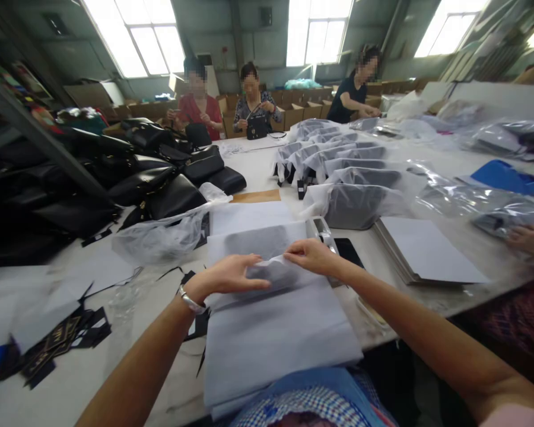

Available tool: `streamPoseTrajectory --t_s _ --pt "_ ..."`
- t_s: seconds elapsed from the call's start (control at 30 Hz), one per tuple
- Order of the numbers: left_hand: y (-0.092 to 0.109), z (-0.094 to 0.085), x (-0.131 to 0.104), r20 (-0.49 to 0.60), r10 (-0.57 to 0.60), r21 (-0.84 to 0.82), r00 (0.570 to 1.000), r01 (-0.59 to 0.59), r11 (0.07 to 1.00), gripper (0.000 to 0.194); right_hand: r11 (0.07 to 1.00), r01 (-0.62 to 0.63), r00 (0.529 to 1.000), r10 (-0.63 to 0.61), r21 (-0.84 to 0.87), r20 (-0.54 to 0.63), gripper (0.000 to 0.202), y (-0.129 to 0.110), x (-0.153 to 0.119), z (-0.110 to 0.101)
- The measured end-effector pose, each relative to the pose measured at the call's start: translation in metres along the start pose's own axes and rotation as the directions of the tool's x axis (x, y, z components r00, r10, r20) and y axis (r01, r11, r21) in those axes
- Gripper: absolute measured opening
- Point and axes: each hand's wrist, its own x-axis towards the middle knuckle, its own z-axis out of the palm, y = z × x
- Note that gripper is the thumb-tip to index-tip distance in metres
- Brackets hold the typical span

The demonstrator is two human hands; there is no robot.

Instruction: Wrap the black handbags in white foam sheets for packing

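Observation:
A dark item wrapped in thin white paper (258, 240) lies on a stack of white sheets (276, 338) in front of me. My left hand (235, 274) rests over the left side of the wrapping, thumb and fingers apart. My right hand (311, 256) pinches the paper's edge near the middle. Just beyond the right hand sits a white-framed object (321, 230), partly hidden.
Black bags (169, 198) are heaped at the left. Paper-wrapped bags (356, 204) stand in a row beyond my right hand. Grey-white boards (431, 249) are stacked at the right. Black tags (62, 341) lie at the lower left. Several people work nearby.

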Motion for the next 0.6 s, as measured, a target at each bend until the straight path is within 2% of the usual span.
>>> streamPoseTrajectory --t_s 0.1,0.17,0.2,0.27,0.33,0.37,0.5,0.6 --pt "0.002 0.010 0.008 -0.059 -0.084 0.155 0.995 0.092 0.984 0.034 0.999 -0.020 1.000 0.020 -0.033 -0.006 0.022 -0.003 0.007 -0.004" --pt "0.003 0.018 0.013 -0.111 -0.134 0.197 0.985 0.154 0.968 0.025 0.996 -0.010 0.997 0.003 -0.084 -0.077 0.025 -0.012 0.001 -0.005" --pt "0.003 0.021 0.015 -0.124 -0.142 0.206 0.982 0.166 0.964 0.024 0.992 0.007 0.993 -0.022 -0.128 -0.114 0.030 -0.018 -0.003 -0.005" --pt "0.002 0.026 0.017 -0.144 -0.151 0.226 0.978 0.181 0.957 0.024 0.968 0.065 0.984 -0.103 -0.243 -0.147 0.051 -0.030 -0.010 -0.002" --pt "0.001 0.029 0.018 -0.159 -0.154 0.245 0.975 0.190 0.951 0.023 0.929 0.130 0.978 -0.178 -0.345 -0.111 0.068 -0.036 -0.012 0.004" --pt "-0.001 0.030 0.017 -0.165 -0.153 0.254 0.974 0.191 0.948 0.022 0.911 0.153 0.977 -0.197 -0.382 -0.078 0.063 -0.037 -0.010 0.007" --pt "-0.006 0.033 0.016 -0.186 -0.137 0.285 0.973 0.187 0.940 0.020 0.875 0.188 0.978 -0.210 -0.447 -0.001 0.009 -0.024 0.008 0.020" --pt "-0.009 0.035 0.013 -0.216 -0.126 0.297 0.968 0.189 0.936 0.019 0.881 0.153 0.983 -0.183 -0.448 -0.025 0.010 -0.014 0.018 0.027"
